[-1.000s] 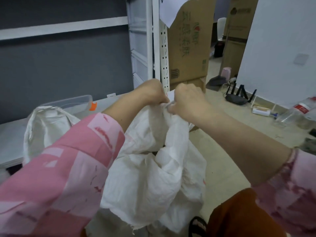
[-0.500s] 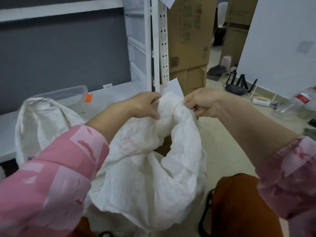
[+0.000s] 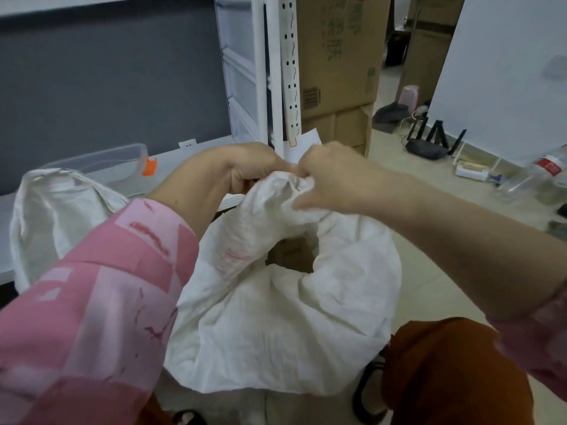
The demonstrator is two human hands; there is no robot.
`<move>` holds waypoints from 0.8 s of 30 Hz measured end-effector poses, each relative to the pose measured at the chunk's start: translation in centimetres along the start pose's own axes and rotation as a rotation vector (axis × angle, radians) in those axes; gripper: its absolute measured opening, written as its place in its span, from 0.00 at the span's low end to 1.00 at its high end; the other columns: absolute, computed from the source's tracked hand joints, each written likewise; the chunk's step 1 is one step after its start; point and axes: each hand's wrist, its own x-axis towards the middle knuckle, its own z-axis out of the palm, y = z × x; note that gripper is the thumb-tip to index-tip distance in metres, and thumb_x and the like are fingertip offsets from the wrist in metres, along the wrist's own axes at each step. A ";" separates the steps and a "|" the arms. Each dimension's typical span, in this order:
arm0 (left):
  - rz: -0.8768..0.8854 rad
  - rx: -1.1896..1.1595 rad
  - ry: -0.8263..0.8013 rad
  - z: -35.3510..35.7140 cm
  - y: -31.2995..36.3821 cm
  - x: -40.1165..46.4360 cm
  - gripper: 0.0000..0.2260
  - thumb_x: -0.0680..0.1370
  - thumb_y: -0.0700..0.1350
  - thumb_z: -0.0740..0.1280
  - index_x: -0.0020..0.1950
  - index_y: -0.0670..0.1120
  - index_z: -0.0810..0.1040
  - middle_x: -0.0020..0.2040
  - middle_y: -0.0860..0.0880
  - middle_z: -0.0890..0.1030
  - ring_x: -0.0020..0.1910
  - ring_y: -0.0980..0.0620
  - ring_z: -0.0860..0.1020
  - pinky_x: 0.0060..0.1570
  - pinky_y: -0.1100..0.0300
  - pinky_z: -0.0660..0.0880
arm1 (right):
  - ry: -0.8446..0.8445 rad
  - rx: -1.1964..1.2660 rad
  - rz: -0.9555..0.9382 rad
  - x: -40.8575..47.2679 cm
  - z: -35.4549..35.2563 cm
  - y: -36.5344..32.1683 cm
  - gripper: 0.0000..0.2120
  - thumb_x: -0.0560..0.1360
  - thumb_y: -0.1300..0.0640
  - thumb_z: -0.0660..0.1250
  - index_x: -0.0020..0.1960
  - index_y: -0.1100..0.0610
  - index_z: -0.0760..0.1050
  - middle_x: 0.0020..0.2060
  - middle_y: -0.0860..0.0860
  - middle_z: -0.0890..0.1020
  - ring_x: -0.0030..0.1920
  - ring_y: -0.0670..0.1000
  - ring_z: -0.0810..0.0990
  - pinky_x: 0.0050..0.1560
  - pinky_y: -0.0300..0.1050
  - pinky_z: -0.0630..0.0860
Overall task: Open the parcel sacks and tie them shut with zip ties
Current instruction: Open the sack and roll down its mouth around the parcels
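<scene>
Second sack left (on shelf); cardboard boxes, router beyond.

A white table carries a clear tub and a second white sack.
</scene>
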 end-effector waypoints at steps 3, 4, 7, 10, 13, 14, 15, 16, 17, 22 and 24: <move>-0.015 -0.098 0.018 0.1 -0.3 -0.1 0.09 0.72 0.44 0.72 0.43 0.39 0.76 0.39 0.43 0.78 0.36 0.48 0.77 0.40 0.58 0.73 | 0.058 -0.100 -0.033 0.2 1.6 0.0 0.11 0.75 0.64 0.65 0.36 0.57 0.67 0.34 0.50 0.70 0.40 0.54 0.73 0.32 0.41 0.64; -0.001 -0.028 0.085 0.3 -0.4 -0.3 0.10 0.76 0.47 0.69 0.44 0.41 0.76 0.40 0.44 0.77 0.35 0.49 0.75 0.38 0.59 0.73 | 0.055 -0.051 0.006 0.6 1.7 0.4 0.10 0.75 0.67 0.63 0.37 0.58 0.70 0.36 0.51 0.72 0.40 0.54 0.74 0.32 0.41 0.66; 0.145 0.449 0.391 1.3 -0.8 -1.6 0.18 0.73 0.60 0.68 0.52 0.47 0.76 0.47 0.50 0.76 0.44 0.51 0.77 0.46 0.58 0.75 | -0.099 0.186 0.178 1.4 1.3 1.4 0.09 0.76 0.66 0.59 0.45 0.61 0.78 0.40 0.54 0.76 0.38 0.52 0.75 0.34 0.42 0.71; 0.240 0.564 0.383 2.6 -1.1 -4.0 0.21 0.65 0.59 0.75 0.52 0.50 0.79 0.49 0.56 0.79 0.48 0.55 0.77 0.49 0.59 0.75 | -0.239 0.280 0.330 1.9 0.6 1.7 0.12 0.75 0.67 0.58 0.34 0.60 0.68 0.29 0.52 0.67 0.28 0.49 0.64 0.27 0.40 0.61; 0.229 0.566 0.368 2.8 -1.6 -4.2 0.08 0.74 0.49 0.71 0.50 0.48 0.83 0.47 0.53 0.82 0.46 0.53 0.79 0.44 0.59 0.77 | -0.252 0.361 0.437 2.2 0.0 1.6 0.14 0.74 0.68 0.55 0.31 0.58 0.61 0.26 0.53 0.64 0.25 0.50 0.61 0.26 0.41 0.56; 0.217 0.538 0.364 2.6 -1.7 -4.0 0.06 0.76 0.47 0.69 0.50 0.48 0.83 0.46 0.52 0.82 0.44 0.54 0.79 0.42 0.60 0.76 | -0.265 0.393 0.454 2.1 0.0 1.7 0.13 0.73 0.68 0.55 0.31 0.58 0.61 0.25 0.53 0.63 0.24 0.50 0.60 0.26 0.40 0.55; 0.194 0.461 0.337 2.3 -1.7 -3.8 0.07 0.77 0.46 0.67 0.52 0.48 0.83 0.45 0.52 0.81 0.42 0.55 0.78 0.40 0.61 0.74 | -0.280 0.417 0.475 1.9 0.0 1.7 0.13 0.73 0.69 0.54 0.31 0.58 0.60 0.25 0.53 0.63 0.24 0.50 0.59 0.26 0.40 0.55; 0.152 0.325 0.280 1.8 -1.8 -3.4 0.07 0.78 0.44 0.67 0.52 0.47 0.83 0.43 0.51 0.80 0.39 0.55 0.76 0.38 0.63 0.72 | -0.291 0.434 0.488 1.8 -0.1 1.8 0.13 0.73 0.68 0.54 0.31 0.58 0.60 0.25 0.53 0.63 0.25 0.50 0.60 0.26 0.40 0.56; 0.101 0.170 0.229 1.4 -2.0 -3.2 0.07 0.78 0.42 0.66 0.52 0.44 0.82 0.39 0.50 0.79 0.35 0.55 0.74 0.34 0.64 0.70 | -0.285 0.413 0.480 1.7 0.0 1.9 0.13 0.73 0.67 0.55 0.31 0.59 0.61 0.26 0.54 0.64 0.26 0.51 0.62 0.26 0.40 0.58; -0.047 -0.037 0.196 1.1 -2.5 -1.9 0.05 0.76 0.37 0.65 0.41 0.39 0.77 0.26 0.48 0.68 0.22 0.54 0.62 0.23 0.65 0.60 | 0.112 -0.053 0.079 -0.2 1.3 -0.8 0.11 0.76 0.59 0.63 0.57 0.61 0.73 0.52 0.55 0.76 0.53 0.58 0.76 0.51 0.51 0.75; -0.042 -0.025 0.178 1.4 -2.2 -1.7 0.12 0.76 0.34 0.61 0.32 0.42 0.70 0.24 0.48 0.67 0.22 0.53 0.62 0.25 0.63 0.60 | 0.114 -0.112 -0.102 -1.2 2.4 -2.8 0.04 0.76 0.62 0.61 0.49 0.61 0.71 0.45 0.53 0.73 0.47 0.56 0.76 0.43 0.47 0.70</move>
